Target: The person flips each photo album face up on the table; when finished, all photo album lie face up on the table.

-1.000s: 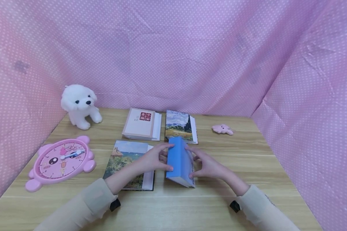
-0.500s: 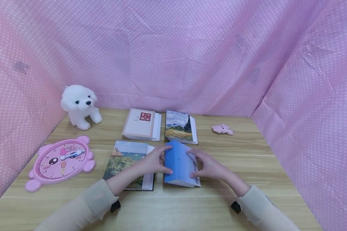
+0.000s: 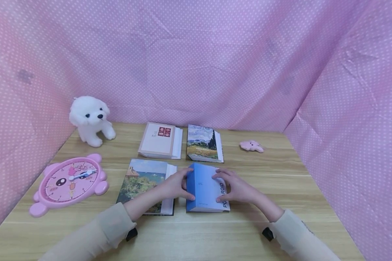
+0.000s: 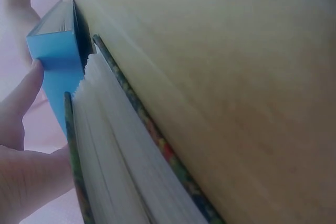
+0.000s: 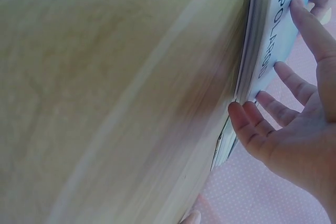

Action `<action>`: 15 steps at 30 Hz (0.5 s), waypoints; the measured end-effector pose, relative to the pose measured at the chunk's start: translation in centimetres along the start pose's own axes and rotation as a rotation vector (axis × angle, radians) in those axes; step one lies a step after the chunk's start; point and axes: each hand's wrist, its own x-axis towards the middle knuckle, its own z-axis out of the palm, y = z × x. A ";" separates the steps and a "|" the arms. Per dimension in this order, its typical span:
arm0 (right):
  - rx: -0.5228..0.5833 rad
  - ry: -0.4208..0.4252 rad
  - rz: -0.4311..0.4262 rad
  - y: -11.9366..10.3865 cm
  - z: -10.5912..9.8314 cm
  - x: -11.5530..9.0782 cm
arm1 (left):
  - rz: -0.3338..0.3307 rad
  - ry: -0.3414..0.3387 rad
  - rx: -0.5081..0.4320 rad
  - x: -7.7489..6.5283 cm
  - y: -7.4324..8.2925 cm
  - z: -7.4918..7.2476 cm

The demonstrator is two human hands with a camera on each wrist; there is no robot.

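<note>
A thick blue photo album (image 3: pixel 207 190), its cover fading to white and lettered POLAROID near the right edge, lies on the wooden table. At its spine my left hand (image 3: pixel 176 185) touches the left side with thumb and fingertips; the left wrist view shows the straight thumb (image 4: pixel 29 87) against the blue spine. The right hand (image 3: pixel 236 188) rests thumb and fingertips on the cover, by its right edge. In the right wrist view its fingers look relaxed and spread, some off the cover. Under my left forearm lies an album with a painted seaside landscape (image 3: pixel 140 181), partly hidden.
Behind stand out a white album with red Chinese characters (image 3: pixel 155 141) and an album with a cypress painting (image 3: pixel 199 141). A pink toy clock (image 3: pixel 68 181) and a white plush dog (image 3: pixel 91 119) are at left. A small pink plush (image 3: pixel 250 146) lies right. Pink dotted cloth surrounds the table.
The blue album has tipped over to the right, from standing tilted on edge to lying flat with its cover up. Both hands have stayed beside it and shifted slightly.
</note>
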 end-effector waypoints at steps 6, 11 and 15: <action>-0.019 -0.002 0.011 -0.1 0.0 -0.1 | 0.008 0.013 0.074 0.2 -0.1 0.1; -0.029 -0.018 0.014 -0.3 -0.2 -0.2 | 0.008 0.012 0.103 0.1 -0.1 0.1; -0.025 -0.039 0.010 -0.7 -0.9 -0.2 | 0.033 0.052 0.145 -0.2 0.1 -0.6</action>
